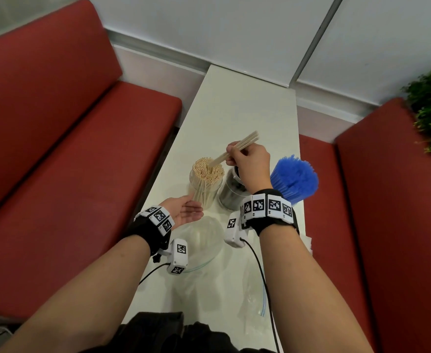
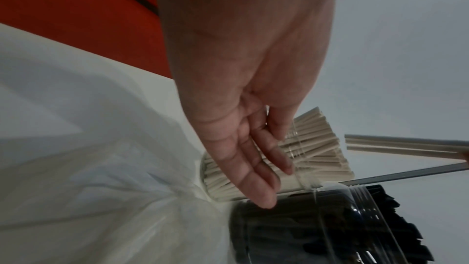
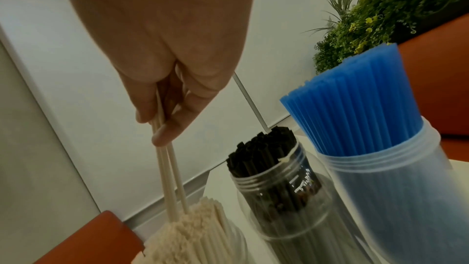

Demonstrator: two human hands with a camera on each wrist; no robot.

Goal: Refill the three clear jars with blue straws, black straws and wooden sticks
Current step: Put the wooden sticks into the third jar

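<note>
My left hand (image 1: 183,211) lies slack with the palm up, holding nothing, its fingers just beside the base of the stick jar (image 1: 205,186); from the left wrist view I cannot tell whether the fingertips (image 2: 266,200) touch the wall. That jar stands leftmost on the bench (image 1: 247,110) and is packed almost solid with sticks (image 1: 207,170), so I judge that little room is left and any new stick must find a gap. Over it my right hand (image 1: 247,161) pinches a few more sticks (image 1: 237,147) between thumb and fingers near their middle, tilted, with the lower tips just reaching the packed tops. They look light, stiff and thin, so I would keep the pinch gentle, let them slide down rather than force them, and steady the jar low on its wall, since a clear plastic jar this light may tip when pushed from the top. Next right, partly behind my wrist, the black jar (image 3: 286,184) holds black straws (image 3: 264,148), full to the rim. Farthest right, the blue jar (image 3: 396,188) holds blue straws (image 1: 294,177), which fan well above its mouth; soft and easily kinked, I judge, so best gathered as a bundle. A clear bag (image 1: 204,240) lies crumpled on the bench near me.
</note>
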